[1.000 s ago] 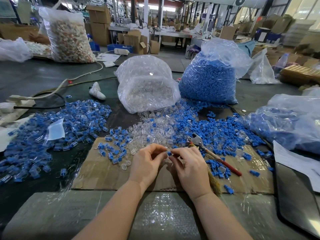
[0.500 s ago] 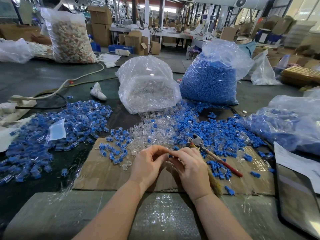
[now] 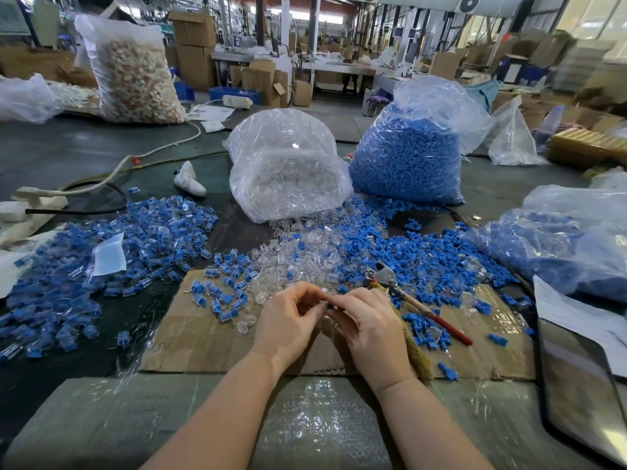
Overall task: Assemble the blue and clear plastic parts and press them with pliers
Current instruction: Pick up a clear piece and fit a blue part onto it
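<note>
Change: the blue tip showing between the fingertips a second ago is now nearly hidden; hands closer.
Left hand (image 3: 288, 325): fingers curled, pinching the small part (image 3: 328, 305), barely visible.
Right hand (image 3: 368, 329): pinching it too.
Pliers (image 3: 412, 300): lying untouched on cardboard (image 3: 203, 334).
Reading: parts likely seated; pressing not yet done.

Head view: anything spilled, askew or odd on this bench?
Clear and blue parts lie spilled from the bags' feet across the cardboard. The pliers lie slantwise, half on the blue heap. Both hands pinch one small piece.
</note>
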The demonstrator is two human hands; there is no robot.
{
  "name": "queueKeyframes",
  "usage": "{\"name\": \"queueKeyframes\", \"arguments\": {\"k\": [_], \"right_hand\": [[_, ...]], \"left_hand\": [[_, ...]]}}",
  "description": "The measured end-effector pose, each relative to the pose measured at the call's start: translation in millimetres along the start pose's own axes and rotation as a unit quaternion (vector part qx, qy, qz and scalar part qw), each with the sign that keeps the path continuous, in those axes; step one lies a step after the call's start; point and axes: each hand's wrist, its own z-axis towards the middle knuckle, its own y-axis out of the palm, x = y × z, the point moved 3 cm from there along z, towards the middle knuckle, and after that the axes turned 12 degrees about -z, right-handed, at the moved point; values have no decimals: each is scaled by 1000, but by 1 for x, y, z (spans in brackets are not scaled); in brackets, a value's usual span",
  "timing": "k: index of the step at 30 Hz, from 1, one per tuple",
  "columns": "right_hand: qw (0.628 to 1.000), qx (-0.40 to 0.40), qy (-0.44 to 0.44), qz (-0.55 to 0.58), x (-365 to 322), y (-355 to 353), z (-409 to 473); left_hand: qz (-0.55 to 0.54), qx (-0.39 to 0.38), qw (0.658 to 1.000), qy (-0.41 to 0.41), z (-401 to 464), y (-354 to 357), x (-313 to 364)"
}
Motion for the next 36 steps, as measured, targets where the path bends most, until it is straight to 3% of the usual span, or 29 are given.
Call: {"name": "queueKeyframes", "arguments": {"k": [5,10,12,15,19,36], "right_hand": [[1000,-9,16,-20,2,1,-2],[986,14,114,-120,14,-7,1],[957,-46,204,-200,23,-10,4],[883,-205,311,-286,42,-15,6],[837,-344,338,-259,59,-17,6],[856,-329,288,-275,53,-25,17]], "left_hand": [[-6,-3,1000,-3,0,1,0],[-14,0,1000,-4,-1,0,-1],[-20,0,1000,-6,-1,0,-1],[-23,-1,1000,-9,0,1,-1],[-21,1,1000,-4,1,1,-2],[-58,5,998,-12,6,1,0]]}}
